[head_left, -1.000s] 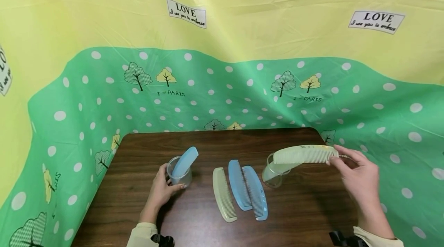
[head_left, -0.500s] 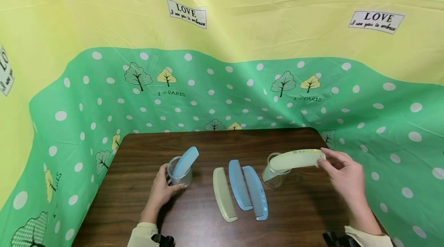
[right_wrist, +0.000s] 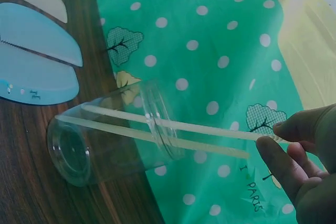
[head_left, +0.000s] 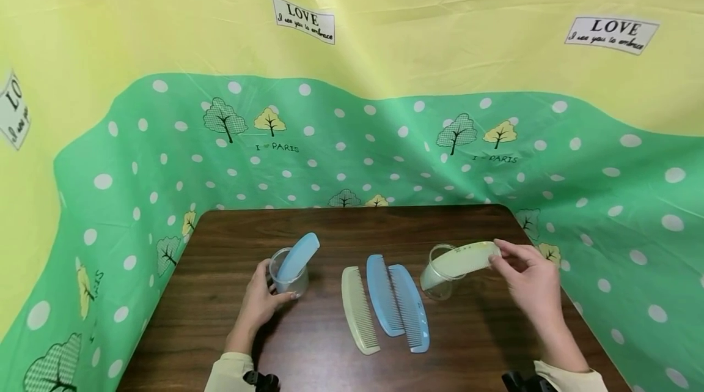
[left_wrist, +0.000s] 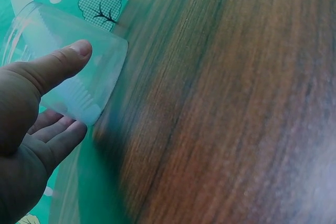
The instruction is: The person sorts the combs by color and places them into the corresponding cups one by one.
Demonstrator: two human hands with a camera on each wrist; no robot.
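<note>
Since the earlier frame, the cream comb (head_left: 467, 259) has been lowered into the right clear cup (head_left: 438, 280); its free end is pinched by the right hand (head_left: 528, 282), its long axis slanting down-left. The left clear cup (head_left: 288, 277) is gripped by the left hand (head_left: 258, 305).

Dark wood-grain table (head_left: 330, 233), rounded far corners. On it at the left stands a clear cup (head_left: 288, 279). In the middle three combs lie side by side: a cream comb (head_left: 360, 309), then two blue combs (head_left: 398, 303) touching. At the right stands another clear cup (head_left: 438, 274).
</note>
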